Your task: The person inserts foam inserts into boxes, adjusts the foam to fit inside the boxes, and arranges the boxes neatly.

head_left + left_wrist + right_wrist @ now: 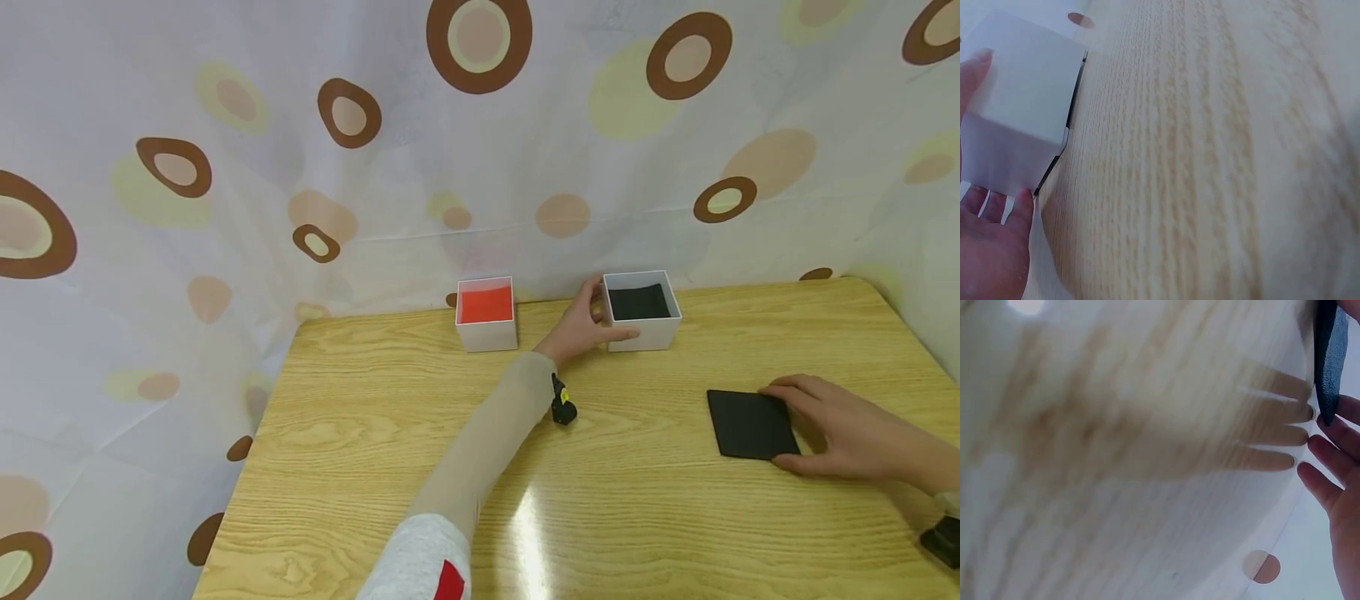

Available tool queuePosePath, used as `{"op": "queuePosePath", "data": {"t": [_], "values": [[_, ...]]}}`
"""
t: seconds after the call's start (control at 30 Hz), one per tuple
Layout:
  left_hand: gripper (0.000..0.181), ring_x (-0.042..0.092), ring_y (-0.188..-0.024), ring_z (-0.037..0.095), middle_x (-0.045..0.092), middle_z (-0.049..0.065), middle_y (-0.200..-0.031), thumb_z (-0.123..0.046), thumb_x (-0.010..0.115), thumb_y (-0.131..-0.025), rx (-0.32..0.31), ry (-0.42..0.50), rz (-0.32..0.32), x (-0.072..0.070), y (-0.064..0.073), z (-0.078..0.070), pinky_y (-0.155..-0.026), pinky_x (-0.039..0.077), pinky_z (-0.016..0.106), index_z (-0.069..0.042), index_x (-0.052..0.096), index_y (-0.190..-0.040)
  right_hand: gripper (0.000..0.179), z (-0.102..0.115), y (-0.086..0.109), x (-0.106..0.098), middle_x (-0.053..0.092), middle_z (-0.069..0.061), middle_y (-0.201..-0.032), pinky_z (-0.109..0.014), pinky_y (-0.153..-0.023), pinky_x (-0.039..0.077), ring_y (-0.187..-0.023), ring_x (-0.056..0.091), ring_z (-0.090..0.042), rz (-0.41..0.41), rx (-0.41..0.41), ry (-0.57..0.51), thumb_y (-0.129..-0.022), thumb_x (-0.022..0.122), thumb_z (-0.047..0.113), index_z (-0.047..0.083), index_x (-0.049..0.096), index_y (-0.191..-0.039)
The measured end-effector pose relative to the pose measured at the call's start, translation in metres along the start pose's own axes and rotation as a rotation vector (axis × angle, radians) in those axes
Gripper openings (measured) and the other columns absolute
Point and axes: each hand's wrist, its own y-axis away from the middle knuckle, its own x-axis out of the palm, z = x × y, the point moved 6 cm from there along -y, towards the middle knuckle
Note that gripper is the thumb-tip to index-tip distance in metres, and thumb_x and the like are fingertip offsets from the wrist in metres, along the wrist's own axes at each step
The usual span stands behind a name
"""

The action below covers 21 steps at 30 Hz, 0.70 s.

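A white open-topped box with a flat black piece inside stands near the back of the table. My left hand grips it by its left side, with the thumb along the front wall. In the left wrist view the thumb lies on one white face of the box and the fingers on another. To the right and nearer me, my right hand holds a thin black square by its right side, between thumb and fingers. The right wrist view shows the square edge-on at the fingertips.
Left of the gripped box stands another white box with a flat red piece inside. Both boxes are close to the patterned cloth hanging along the back of the wooden table.
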Motion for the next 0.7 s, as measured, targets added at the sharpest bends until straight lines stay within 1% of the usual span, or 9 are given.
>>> {"op": "queuePosePath", "data": {"t": [0.13,0.2,0.3,0.37,0.47,0.57,0.63,0.7], "values": [[0.104,0.054,-0.133,0.016,0.041,-0.001,-0.153,-0.010,0.089,-0.083,-0.004,-0.009,-0.004,0.000,0.001,-0.001,-0.106,0.050,0.028,-0.024,0.024,-0.163,0.085,0.000,-0.002,-0.002,0.058,-0.006,-0.128,-0.012,-0.087,0.039,-0.109,0.055,-0.021,0.039,0.027,-0.015,-0.068,0.098,0.042,0.002,0.063,-0.134],[0.103,0.054,-0.134,0.017,0.041,-0.001,-0.154,-0.009,0.089,-0.084,-0.007,-0.011,-0.005,0.000,0.002,-0.001,-0.107,0.050,0.029,-0.024,0.024,-0.163,0.084,0.000,-0.003,-0.003,0.058,-0.006,-0.127,-0.015,-0.084,0.044,-0.108,0.056,-0.020,0.044,0.025,-0.016,-0.069,0.097,0.041,0.000,0.063,-0.134],[0.102,0.055,-0.134,0.018,0.041,0.000,-0.154,-0.008,0.088,-0.084,-0.012,-0.007,-0.006,0.000,0.003,-0.003,-0.106,0.051,0.030,-0.024,0.024,-0.163,0.083,-0.001,-0.005,-0.004,0.057,-0.005,-0.128,-0.024,-0.080,0.052,-0.107,0.057,-0.020,0.043,0.029,-0.016,-0.071,0.097,0.038,-0.001,0.063,-0.135],[0.102,0.055,-0.134,0.019,0.040,0.000,-0.154,-0.008,0.088,-0.085,-0.014,-0.007,-0.008,0.001,0.003,-0.003,-0.107,0.051,0.032,-0.024,0.024,-0.163,0.083,-0.002,-0.007,-0.004,0.056,-0.004,-0.128,-0.029,-0.077,0.055,-0.106,0.058,-0.020,0.040,0.033,-0.021,-0.071,0.097,0.037,-0.001,0.062,-0.136],[0.102,0.054,-0.135,0.020,0.040,0.001,-0.154,-0.009,0.088,-0.085,-0.016,-0.019,-0.010,0.001,0.004,-0.003,-0.109,0.049,0.033,-0.024,0.024,-0.163,0.083,-0.005,-0.010,-0.006,0.055,-0.003,-0.128,-0.019,-0.079,0.051,-0.104,0.059,-0.016,0.021,0.029,-0.033,-0.070,0.098,0.035,-0.001,0.062,-0.137],[0.102,0.053,-0.135,0.019,0.040,0.000,-0.154,-0.009,0.088,-0.085,-0.015,-0.024,-0.008,0.001,0.004,-0.004,-0.110,0.049,0.033,-0.025,0.025,-0.163,0.083,-0.007,-0.015,-0.011,0.055,-0.002,-0.127,-0.008,-0.082,0.042,-0.103,0.057,-0.011,-0.011,0.009,-0.037,-0.067,0.099,0.031,-0.001,0.063,-0.135],[0.101,0.054,-0.134,0.018,0.041,0.000,-0.154,-0.009,0.088,-0.085,-0.012,-0.022,-0.006,0.000,0.004,-0.004,-0.109,0.049,0.032,-0.025,0.025,-0.162,0.084,-0.008,-0.020,-0.016,0.056,-0.003,-0.127,-0.006,-0.083,0.039,-0.103,0.057,-0.012,-0.029,-0.004,-0.024,-0.065,0.100,0.030,0.000,0.063,-0.135],[0.101,0.054,-0.133,0.018,0.042,-0.001,-0.153,-0.009,0.088,-0.085,-0.009,-0.018,-0.006,0.000,0.004,-0.004,-0.109,0.049,0.031,-0.026,0.025,-0.162,0.085,-0.010,-0.026,-0.021,0.057,-0.004,-0.126,-0.006,-0.084,0.039,-0.103,0.058,-0.016,-0.047,-0.023,-0.010,-0.063,0.101,0.029,-0.001,0.064,-0.134]]}}
